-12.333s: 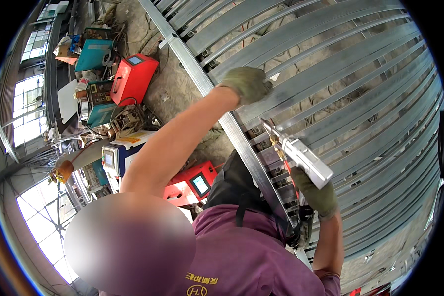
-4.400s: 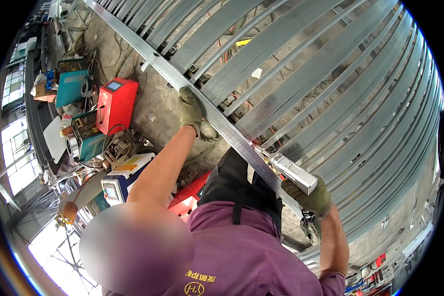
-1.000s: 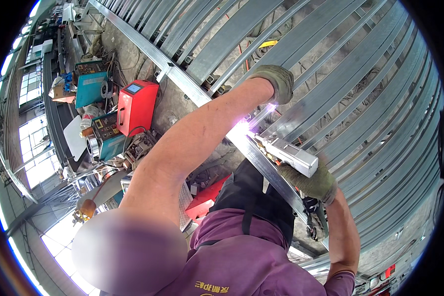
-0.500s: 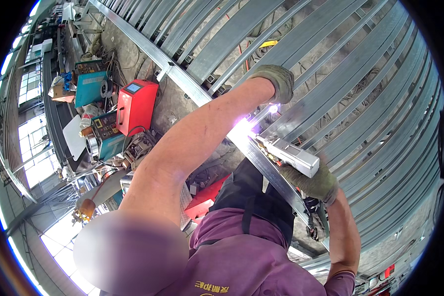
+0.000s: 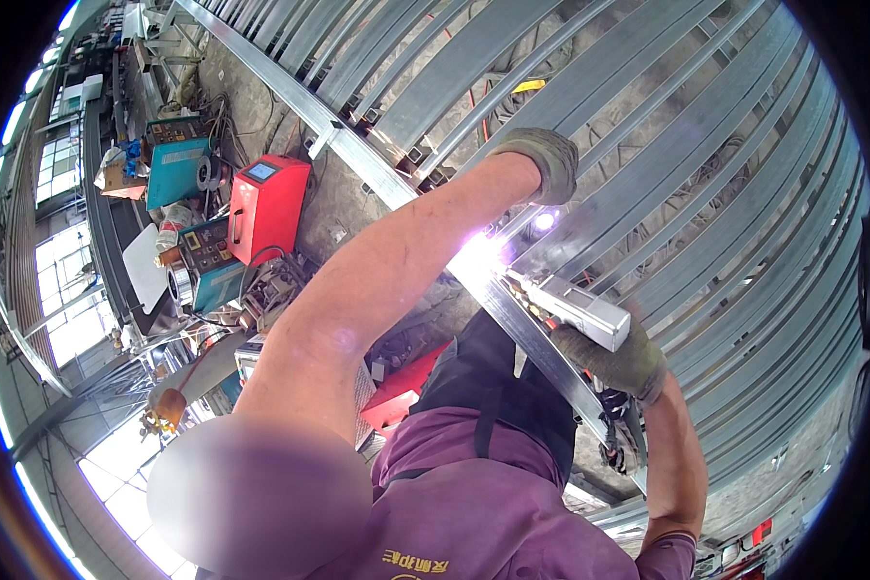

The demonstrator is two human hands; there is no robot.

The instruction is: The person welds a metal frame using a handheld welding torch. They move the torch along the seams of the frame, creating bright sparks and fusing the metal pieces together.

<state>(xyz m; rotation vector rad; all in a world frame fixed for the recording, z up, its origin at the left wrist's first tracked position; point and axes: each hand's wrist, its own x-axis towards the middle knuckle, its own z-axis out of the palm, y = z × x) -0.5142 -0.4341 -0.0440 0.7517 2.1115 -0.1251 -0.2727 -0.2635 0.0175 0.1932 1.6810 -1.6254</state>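
Note:
My right hand point(image 5: 614, 358), in a grey-green work glove, is closed around a boxy silver welding gun point(image 5: 580, 311). The gun's tip points at a glaring white-violet weld spot point(image 5: 480, 254), where a slat end meets the long galvanized rail point(image 5: 367, 176). Glare hides the joint itself. My left hand point(image 5: 541, 162), gloved alike, reaches across the rail and lies curled over the bars just beyond the glare. Its fingers turn downward, so what they grip is hidden. Parallel galvanized slats point(image 5: 638, 198) run from the rail toward the upper right.
Left of the rail stand a red machine with a small screen point(image 5: 269, 211) and teal machines point(image 5: 178, 174) with wire spools. Cables lie on the concrete floor point(image 5: 333, 227) and beneath the slats. A yellow strip point(image 5: 529, 86) shows between bars. Another red case point(image 5: 406, 387) sits beside my legs.
The welding gun and my right hand have shifted very slightly to the right. A small bright spot near my left glove has moved a little down and right. My left hand is almost still.

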